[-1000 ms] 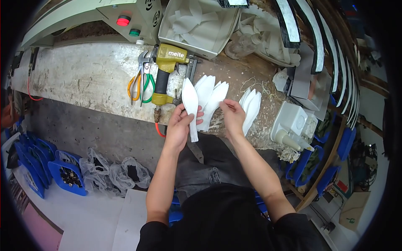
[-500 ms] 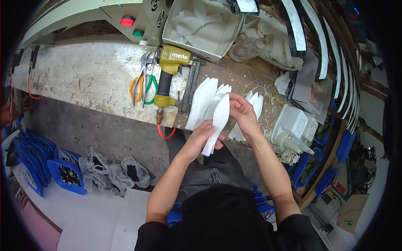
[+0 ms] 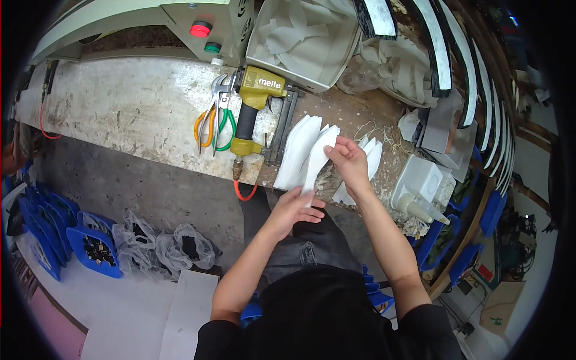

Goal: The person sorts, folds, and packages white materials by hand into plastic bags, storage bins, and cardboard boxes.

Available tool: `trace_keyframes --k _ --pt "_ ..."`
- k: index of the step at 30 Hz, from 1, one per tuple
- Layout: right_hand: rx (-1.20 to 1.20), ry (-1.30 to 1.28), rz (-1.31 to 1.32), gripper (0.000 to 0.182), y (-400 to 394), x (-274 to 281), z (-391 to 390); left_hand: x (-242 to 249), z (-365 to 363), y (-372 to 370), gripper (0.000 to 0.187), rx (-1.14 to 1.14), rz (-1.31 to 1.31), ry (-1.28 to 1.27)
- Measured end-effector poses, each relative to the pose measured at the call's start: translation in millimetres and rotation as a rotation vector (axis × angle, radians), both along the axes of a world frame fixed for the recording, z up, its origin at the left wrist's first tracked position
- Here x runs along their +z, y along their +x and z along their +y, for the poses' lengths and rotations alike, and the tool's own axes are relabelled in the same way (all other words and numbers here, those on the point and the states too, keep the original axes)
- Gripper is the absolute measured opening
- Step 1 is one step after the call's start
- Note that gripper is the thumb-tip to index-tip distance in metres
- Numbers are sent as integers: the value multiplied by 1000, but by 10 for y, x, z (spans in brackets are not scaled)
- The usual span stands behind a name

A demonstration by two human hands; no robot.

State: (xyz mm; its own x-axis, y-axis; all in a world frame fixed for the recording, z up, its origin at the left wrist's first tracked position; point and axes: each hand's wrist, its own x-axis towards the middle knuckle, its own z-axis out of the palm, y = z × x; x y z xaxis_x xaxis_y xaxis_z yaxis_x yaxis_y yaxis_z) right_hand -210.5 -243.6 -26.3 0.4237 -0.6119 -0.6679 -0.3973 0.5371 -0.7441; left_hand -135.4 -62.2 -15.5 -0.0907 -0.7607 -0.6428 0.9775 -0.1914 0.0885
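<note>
A white curved fabric-like piece (image 3: 317,157) is stretched between my two hands above the bench front. My right hand (image 3: 351,163) pinches its upper edge. My left hand (image 3: 290,211) has the narrow lower end between thumb and fingers, the fingers partly spread and a little blurred. Just left of the piece lies a stack of similar white pieces (image 3: 295,153), partly covered by it. A smaller white stack (image 3: 371,157) lies to the right, partly behind my right hand and wrist.
A yellow-green "meite" air stapler (image 3: 245,123) with a red hose, pliers (image 3: 219,90) and scissors (image 3: 205,129) lie left. Boxes of white scraps (image 3: 300,66) stand behind. A glue bottle (image 3: 420,207) in a white container sits right. Curved black-and-white strips (image 3: 441,54) hang upper right.
The thicker bundle in my left hand is gone from the grip; one piece now spans both hands, over the left stack. My left fingers have loosened. The view has shifted slightly.
</note>
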Motion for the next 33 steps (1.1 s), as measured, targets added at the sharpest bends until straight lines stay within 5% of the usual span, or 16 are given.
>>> trace_keyframes --k 2,8,12,15,17,20,22,28,33 --pt "-74 -88 0 37 16 -194 61 -68 112 -74 39 -129 -212 231" --pt "-125 -225 20 35 5 -527 173 -131 349 -37 39 -214 -108 310" --pt "-124 -685 126 37 233 -68 179 -33 609 94 35 -229 -123 293" --pt "-119 -673 -24 43 669 471 -25 41 714 335 34 -182 -171 254" --pt "183 -551 -59 44 1264 760 -314 137 759 453 34 -155 -176 229" --pt "294 -483 143 43 2062 432 -861 261 730 687 34 -98 -220 189" --pt "566 -1316 315 49 2325 -193 -1135 321 701 857 34 -48 -253 163" --pt "936 -1289 347 48 2511 -127 -1346 387 698 1292 33 7 -322 97" --pt "1150 -1273 261 29 2179 509 -1525 425 362 1516 31 84 -568 13"
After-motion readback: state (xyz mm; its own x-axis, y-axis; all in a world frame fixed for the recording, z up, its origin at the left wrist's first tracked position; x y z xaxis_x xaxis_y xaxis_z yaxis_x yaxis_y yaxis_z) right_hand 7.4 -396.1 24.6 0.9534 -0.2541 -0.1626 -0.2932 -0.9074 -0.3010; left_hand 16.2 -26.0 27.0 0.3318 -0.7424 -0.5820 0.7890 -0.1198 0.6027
